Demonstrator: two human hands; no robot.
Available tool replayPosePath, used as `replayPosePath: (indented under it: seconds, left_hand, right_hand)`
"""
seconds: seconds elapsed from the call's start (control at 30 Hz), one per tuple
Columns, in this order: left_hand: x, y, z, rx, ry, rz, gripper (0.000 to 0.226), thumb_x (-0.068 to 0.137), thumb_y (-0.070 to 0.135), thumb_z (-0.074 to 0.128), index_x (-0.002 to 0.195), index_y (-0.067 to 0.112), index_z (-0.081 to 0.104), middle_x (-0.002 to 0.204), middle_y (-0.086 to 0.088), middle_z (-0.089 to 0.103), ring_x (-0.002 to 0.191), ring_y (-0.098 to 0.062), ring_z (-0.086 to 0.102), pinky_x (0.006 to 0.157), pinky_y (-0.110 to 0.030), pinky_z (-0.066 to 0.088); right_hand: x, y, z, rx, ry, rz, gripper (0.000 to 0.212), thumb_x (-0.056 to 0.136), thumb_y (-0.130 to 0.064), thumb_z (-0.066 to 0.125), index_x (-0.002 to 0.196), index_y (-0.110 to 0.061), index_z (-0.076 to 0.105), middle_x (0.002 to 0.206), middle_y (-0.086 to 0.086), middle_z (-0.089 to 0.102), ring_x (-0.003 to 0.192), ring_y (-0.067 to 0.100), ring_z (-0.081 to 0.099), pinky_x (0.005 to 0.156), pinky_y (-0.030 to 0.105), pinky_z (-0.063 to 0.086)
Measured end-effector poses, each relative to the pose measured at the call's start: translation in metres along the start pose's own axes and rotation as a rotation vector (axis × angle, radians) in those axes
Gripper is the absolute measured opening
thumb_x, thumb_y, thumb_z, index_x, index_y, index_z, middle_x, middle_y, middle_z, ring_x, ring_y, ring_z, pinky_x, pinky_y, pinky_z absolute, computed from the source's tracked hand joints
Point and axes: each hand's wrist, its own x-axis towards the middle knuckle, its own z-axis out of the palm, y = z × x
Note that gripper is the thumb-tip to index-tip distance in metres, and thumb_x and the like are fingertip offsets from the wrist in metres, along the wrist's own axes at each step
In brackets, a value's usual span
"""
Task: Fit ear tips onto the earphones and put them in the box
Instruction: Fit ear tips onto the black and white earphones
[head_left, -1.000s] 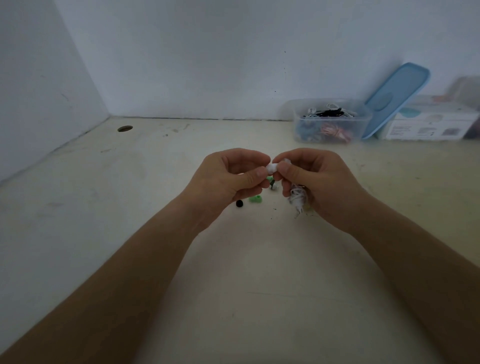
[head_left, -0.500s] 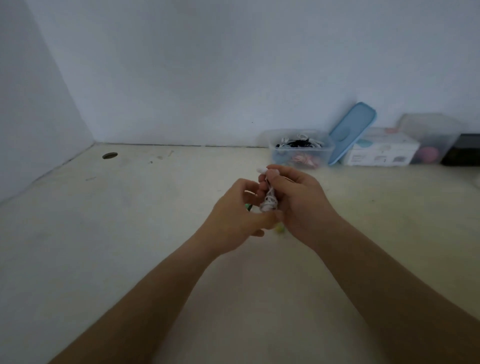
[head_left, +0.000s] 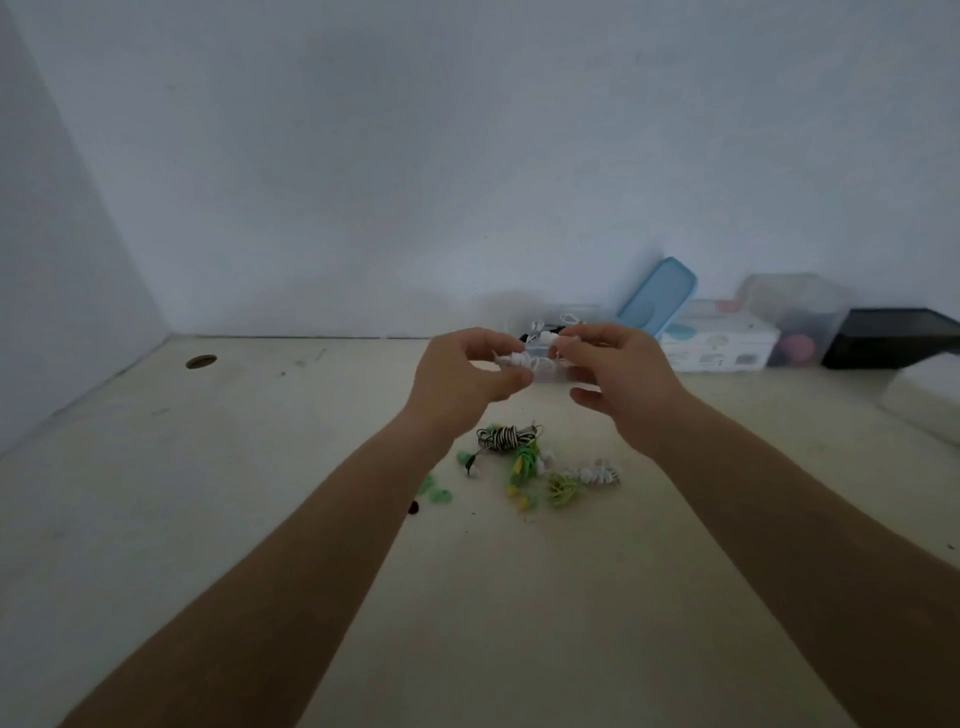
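Earphones (head_left: 519, 359) — pinched btwn L hand (head_left: 462, 387) & R hand (head_left: 621, 382).

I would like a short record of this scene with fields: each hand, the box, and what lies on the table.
left hand: pinches the bundle of white wound-up earphones
right hand: pinches one white end of the same earphones
clear plastic box: lid off, far behind the hands
blue plastic lid: stands tilted, right of the box
beige table: bears black-and-white coiled earphones, green coiled earphones, loose green ear tips
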Motion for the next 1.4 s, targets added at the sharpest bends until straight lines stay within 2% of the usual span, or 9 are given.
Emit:
replayPosePath:
  seconds: [0.17,0.33,0.47,0.6,0.73,0.8,1.03,1.27,1.4]
  left_hand:
    - [0.054,-0.005,0.018,-0.01,-0.061,0.004,0.016,0.082,0.002,0.076,0.096,0.01,0.075,0.097,-0.012,0.066,0.081,-0.021,0.066,0.075,-0.027,0.061]
    - [0.115,-0.024,0.035,0.11,0.002,0.019,0.015,0.081,0.008,0.079,0.094,0.014,0.074,0.089,-0.003,0.067,0.082,-0.02,0.069,0.073,-0.027,0.061]
    - [0.15,-0.039,0.043,0.321,0.067,0.046,0.019,0.078,0.021,0.081,0.095,0.018,0.072,0.089,0.006,0.069,0.079,-0.005,0.064,0.06,-0.003,0.044]
    - [0.172,-0.054,0.044,0.501,0.041,0.013,0.025,0.077,0.025,0.082,0.099,0.022,0.07,0.091,0.007,0.067,0.085,-0.009,0.065,0.07,-0.017,0.046]
    - [0.175,-0.065,0.042,0.644,-0.046,-0.002,0.04,0.079,0.022,0.081,0.115,0.021,0.065,0.101,0.008,0.061,0.09,-0.012,0.059,0.077,-0.023,0.043]
    - [0.17,-0.068,0.039,0.638,-0.038,0.022,0.038,0.084,0.019,0.077,0.119,0.02,0.063,0.106,0.006,0.061,0.093,-0.014,0.059,0.081,-0.025,0.044]
    - [0.137,-0.056,0.033,0.598,0.022,0.094,0.019,0.092,0.018,0.065,0.11,0.023,0.068,0.104,0.009,0.063,0.095,-0.012,0.061,0.086,-0.023,0.047]
    - [0.071,-0.04,0.027,0.635,-0.087,0.08,0.017,0.091,0.015,0.061,0.098,0.026,0.071,0.106,0.007,0.066,0.092,-0.011,0.062,0.083,-0.023,0.048]
    - [0.033,-0.035,0.018,0.772,-0.206,0.032,0.038,0.093,-0.001,0.051,0.114,0.026,0.068,0.12,0.004,0.062,0.106,-0.013,0.059,0.092,-0.026,0.048]
  right_hand:
    - [0.046,-0.01,-0.019,0.015,0.02,-0.024,0.009,0.086,-0.003,0.073,0.089,-0.006,0.066,0.077,0.011,0.066,0.064,0.019,0.062,0.06,0.025,0.058]
    - [0.107,-0.006,-0.025,-0.141,0.065,-0.057,0.01,0.084,-0.007,0.077,0.086,-0.005,0.067,0.078,0.015,0.068,0.066,0.021,0.066,0.067,0.029,0.062]
    - [0.15,0.001,-0.02,-0.3,0.099,-0.065,0.007,0.086,-0.005,0.073,0.092,-0.003,0.07,0.08,0.016,0.069,0.065,0.019,0.066,0.065,0.029,0.062]
    - [0.181,0.01,-0.022,-0.537,0.058,-0.091,0.017,0.085,-0.01,0.074,0.101,-0.009,0.071,0.088,0.009,0.072,0.066,0.017,0.067,0.06,0.029,0.057]
    - [0.192,0.018,-0.025,-0.706,0.072,-0.195,0.025,0.088,-0.011,0.061,0.109,-0.019,0.072,0.104,0.002,0.072,0.093,0.021,0.07,0.087,0.04,0.058]
    - [0.188,0.019,-0.025,-0.707,0.078,-0.221,0.028,0.09,-0.006,0.055,0.107,-0.018,0.073,0.105,0.002,0.072,0.096,0.021,0.069,0.091,0.036,0.056]
    - [0.152,0.019,-0.032,-0.731,0.146,-0.314,0.027,0.088,-0.004,0.055,0.097,-0.019,0.075,0.091,-0.007,0.069,0.081,0.001,0.058,0.063,0.001,0.036]
    - [0.086,0.019,-0.036,-0.719,-0.022,-0.284,0.02,0.085,-0.005,0.062,0.085,-0.02,0.075,0.08,-0.002,0.072,0.067,0.012,0.063,0.067,0.025,0.052]
    - [0.05,0.025,-0.039,-0.79,-0.266,-0.162,0.015,0.088,-0.01,0.066,0.099,-0.019,0.072,0.085,-0.001,0.073,0.062,0.011,0.063,0.049,0.011,0.043]
